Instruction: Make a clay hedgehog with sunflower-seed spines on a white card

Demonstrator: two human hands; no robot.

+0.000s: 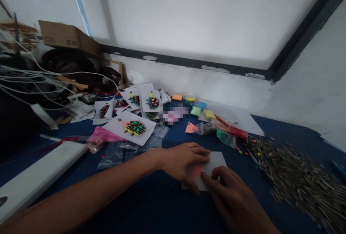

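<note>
A small white sheet of paper lies on the blue tabletop in front of me, with grey markings on part of it. On it is a flat patch of salmon-pink modelling clay. My left hand rests across the sheet's left part, fingers stretched and apart, beside the clay. From the right, my right hand reaches over the lower edge with curled fingers, one fingertip at the clay. Whether it pinches anything is hidden.
Sunflower seeds are heaped at the right. Behind are clay packets and finished seed-and-clay hedgehog cards. Pink plastic and clear bags lie left, by a long white device. Cables and a cardboard box crowd the far left.
</note>
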